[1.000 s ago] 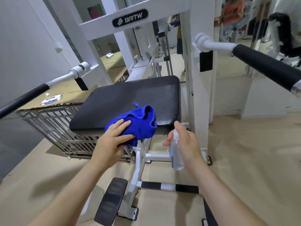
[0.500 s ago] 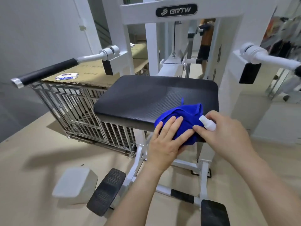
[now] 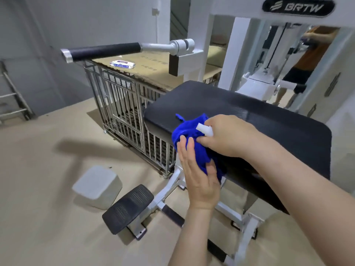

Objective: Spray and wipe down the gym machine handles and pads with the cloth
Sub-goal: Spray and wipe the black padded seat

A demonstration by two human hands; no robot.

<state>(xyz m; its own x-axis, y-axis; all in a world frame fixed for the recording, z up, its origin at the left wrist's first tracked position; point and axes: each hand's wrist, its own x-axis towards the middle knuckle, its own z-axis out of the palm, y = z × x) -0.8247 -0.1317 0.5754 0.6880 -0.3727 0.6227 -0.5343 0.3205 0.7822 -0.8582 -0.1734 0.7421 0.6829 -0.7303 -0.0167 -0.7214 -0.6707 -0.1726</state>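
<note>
A bunched blue cloth (image 3: 189,140) lies at the front left corner of the machine's black pad (image 3: 259,120). My left hand (image 3: 199,179) is cupped against the cloth from the near side, thumb and fingers pressing it. My right hand (image 3: 228,137) is closed around the spray bottle, whose white nozzle (image 3: 204,129) sticks out of my fist and rests against the cloth. The bottle's body is hidden inside my hand. The machine's left handle (image 3: 104,50), black grip with a silver end cap, juts out to the upper left, away from both hands.
A metal cage (image 3: 124,104) topped with cardboard and a wipes pack (image 3: 122,64) stands left of the pad. A white block (image 3: 98,186) and a black footplate (image 3: 128,208) sit on the floor. A person stands behind the white frame (image 3: 238,54).
The camera has swung left and closer. My left hand turned from flat on top of the cloth to gripping it from the side. My right hand stays at the cloth with the bottle.
</note>
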